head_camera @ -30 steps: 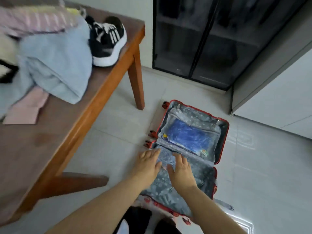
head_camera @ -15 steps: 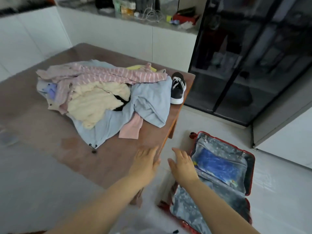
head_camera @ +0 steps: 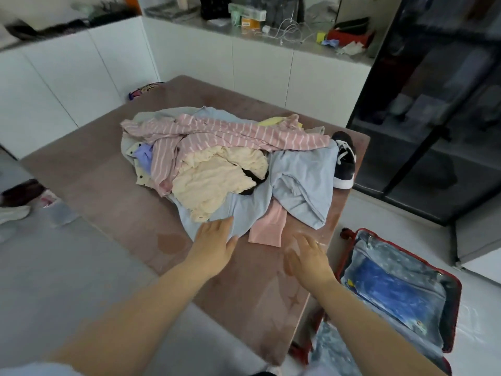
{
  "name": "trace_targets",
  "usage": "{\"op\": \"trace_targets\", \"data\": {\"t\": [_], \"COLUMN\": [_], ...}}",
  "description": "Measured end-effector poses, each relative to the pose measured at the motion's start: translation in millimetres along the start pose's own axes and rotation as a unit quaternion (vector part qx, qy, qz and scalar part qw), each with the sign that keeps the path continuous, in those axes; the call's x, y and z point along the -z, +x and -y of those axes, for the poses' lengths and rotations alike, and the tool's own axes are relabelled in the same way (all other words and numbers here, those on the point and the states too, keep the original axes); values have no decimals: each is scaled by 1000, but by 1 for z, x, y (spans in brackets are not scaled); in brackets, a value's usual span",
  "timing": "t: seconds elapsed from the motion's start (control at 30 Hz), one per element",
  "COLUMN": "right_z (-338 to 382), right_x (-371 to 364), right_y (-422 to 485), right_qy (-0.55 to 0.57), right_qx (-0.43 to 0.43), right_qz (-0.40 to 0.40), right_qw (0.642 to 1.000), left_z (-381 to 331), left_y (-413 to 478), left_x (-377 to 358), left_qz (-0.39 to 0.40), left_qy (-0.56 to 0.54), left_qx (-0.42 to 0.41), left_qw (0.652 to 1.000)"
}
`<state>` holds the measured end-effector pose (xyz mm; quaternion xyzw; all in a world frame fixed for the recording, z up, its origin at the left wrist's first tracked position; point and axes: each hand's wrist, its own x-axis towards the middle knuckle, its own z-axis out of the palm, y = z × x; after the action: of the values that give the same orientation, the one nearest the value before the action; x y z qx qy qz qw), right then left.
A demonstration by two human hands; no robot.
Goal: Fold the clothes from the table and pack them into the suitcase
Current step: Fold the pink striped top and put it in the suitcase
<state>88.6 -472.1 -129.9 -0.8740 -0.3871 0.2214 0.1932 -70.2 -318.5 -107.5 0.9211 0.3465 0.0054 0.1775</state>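
On the table (head_camera: 95, 172), clothes (head_camera: 222, 180) touch the flat left hand (head_camera: 214, 240); the flat right hand (head_camera: 306, 256) hovers near.

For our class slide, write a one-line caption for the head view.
Left hand and right hand, open, reach for rumpled clothes on the brown wooden table; red-rimmed suitcase lies open beside it.

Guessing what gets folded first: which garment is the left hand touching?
The light blue garment at the near edge: the left hand lays its fingertips on it. The cream garment, striped pink garment and plain pink piece lie beyond it.
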Motion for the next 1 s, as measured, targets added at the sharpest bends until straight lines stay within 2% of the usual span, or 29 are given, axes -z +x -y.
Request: {"op": "trace_targets", "data": {"t": [0.2,0.37,0.47,0.57,0.67,0.77,0.87,0.93,1.0], "right_z": [48,114,161,211,250,260,258,259,258], "right_x": [-2,6,10,2,-13,-19,-18,-12,0], "right_y": [54,117,152,180,209,228,234,235,231], "right_qy": [68,85,103,117,83,19,-16,2,75], "right_qx": [29,93,128,152,105,26,21,25,28], "right_qz": [-35,-86,-110,-136,-161,-186,-199,-201,-203], "right_qw": [997,988,980,972,978,982,980,979,976], "left_z": [59,122,159,194,215,220,217,218,216], "left_y": [65,148,181,195,205,215,222,228,231], "left_x": [58,106,124,127,124,119,115,115,123], "left_qz": [-121,-168,-155,-92,-60,-84,-119,-147,-171], "left_qy": [-13,-13,-36,-67,-82,-58,-39,-24,-59], "left_qx": [40,39,47,46,35,9,-12,-28,-33], "left_qw": [992,985,986,992,994,995,992,988,983]}}
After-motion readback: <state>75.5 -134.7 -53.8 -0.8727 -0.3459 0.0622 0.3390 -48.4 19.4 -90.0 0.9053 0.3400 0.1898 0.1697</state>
